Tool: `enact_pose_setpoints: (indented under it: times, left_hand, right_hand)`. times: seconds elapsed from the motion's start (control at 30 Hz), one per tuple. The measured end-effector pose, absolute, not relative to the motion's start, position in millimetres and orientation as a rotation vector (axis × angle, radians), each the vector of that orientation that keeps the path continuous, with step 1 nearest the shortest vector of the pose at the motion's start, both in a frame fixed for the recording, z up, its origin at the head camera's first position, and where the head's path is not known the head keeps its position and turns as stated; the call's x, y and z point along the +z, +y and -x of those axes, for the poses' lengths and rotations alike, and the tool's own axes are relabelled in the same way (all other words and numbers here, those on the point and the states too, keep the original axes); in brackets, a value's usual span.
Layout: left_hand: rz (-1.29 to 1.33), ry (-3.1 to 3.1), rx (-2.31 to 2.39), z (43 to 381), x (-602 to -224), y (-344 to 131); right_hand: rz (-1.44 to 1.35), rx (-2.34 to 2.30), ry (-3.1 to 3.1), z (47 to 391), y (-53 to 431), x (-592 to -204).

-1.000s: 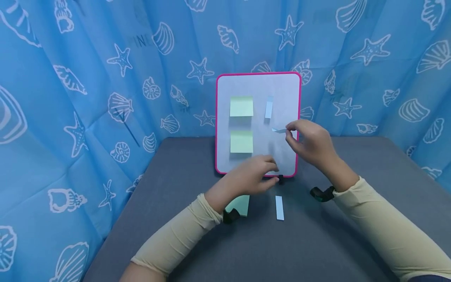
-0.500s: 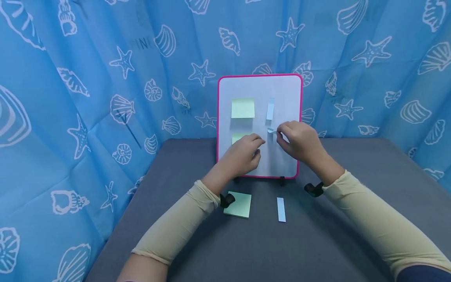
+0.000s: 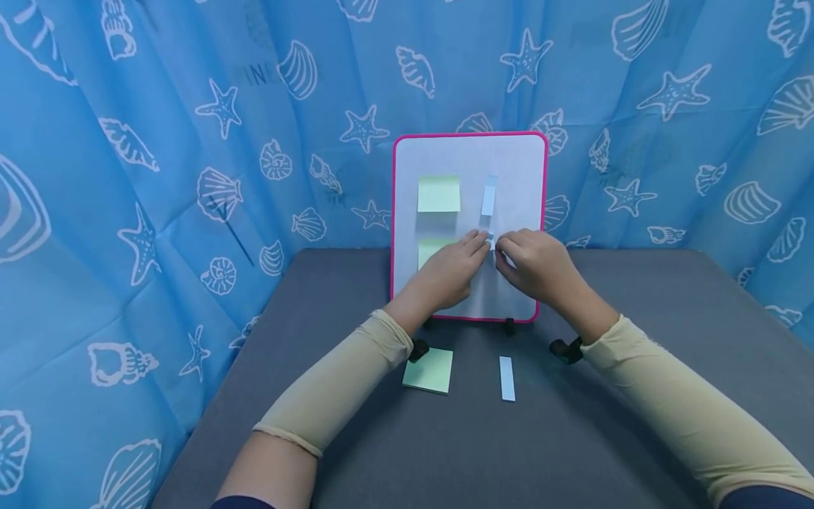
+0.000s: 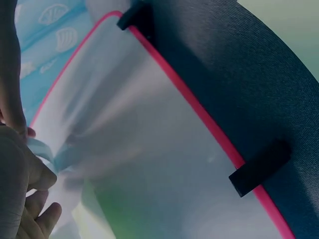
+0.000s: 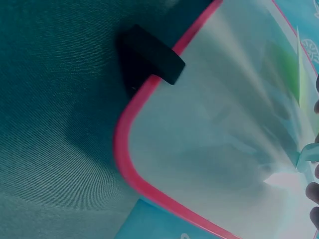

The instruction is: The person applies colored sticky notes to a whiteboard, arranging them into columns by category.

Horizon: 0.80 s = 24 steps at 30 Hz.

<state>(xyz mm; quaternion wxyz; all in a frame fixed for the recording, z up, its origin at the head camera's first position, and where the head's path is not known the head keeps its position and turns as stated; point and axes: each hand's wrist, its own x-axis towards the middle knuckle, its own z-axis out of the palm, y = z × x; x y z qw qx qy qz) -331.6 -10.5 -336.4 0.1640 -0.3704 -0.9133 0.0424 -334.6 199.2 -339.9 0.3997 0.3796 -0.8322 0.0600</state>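
Note:
A white board with a pink rim stands upright on the table. My right hand pinches a small blue sticky strip against the board's right half. From the left, my left hand reaches across with its fingers extended, the fingertips right at the strip's upper end. Both wrist views show the strip curling away from the board. Another blue strip hangs just above it. On the left half are two green sticky notes, an upper one and a lower one partly hidden by my left hand.
Black feet hold the board's lower edge. In front of it on the grey table lie a green sticky-note pad and a thin blue strip pad. A blue shell-patterned curtain hangs behind and left.
My left hand has risen from the board's lower edge to the strip, its fingers straightening there. My right hand has moved left with the strip, bringing it against the board below the upper strip.

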Motion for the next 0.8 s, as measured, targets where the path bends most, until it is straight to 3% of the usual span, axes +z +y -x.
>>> enact_pose_setpoints:
  times: [0.6, 0.8]
  left_hand:
    - [1.009, -2.646, 0.238, 341.7, -343.5, -5.8]
    - [1.009, -2.657, 0.302, 341.7, -346.5, -5.5]
  right_hand:
    - [-0.989, 0.124, -2.167, 334.1, 196.2, -356.5]
    - [-0.883, 0.093, -2.23, 336.8, 199.4, -356.9]
